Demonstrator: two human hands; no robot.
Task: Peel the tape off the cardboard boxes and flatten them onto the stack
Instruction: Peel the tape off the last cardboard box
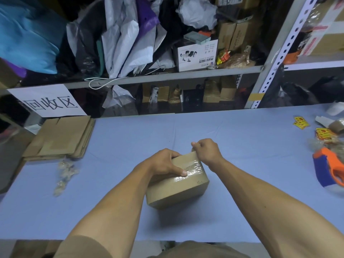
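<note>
A small, closed brown cardboard box [176, 185] sits tilted on the light blue table surface [232, 146], one corner toward the viewer, with a strip of clear glossy tape [191, 165] running across its top face and over the far edge, where the end is lifted. A stack of flattened brown cardboard boxes [61, 138] lies flat at the far left of the same surface, well apart from the box. Crumpled wads of clear peeled tape [65, 175] lie just in front of that stack.
</note>
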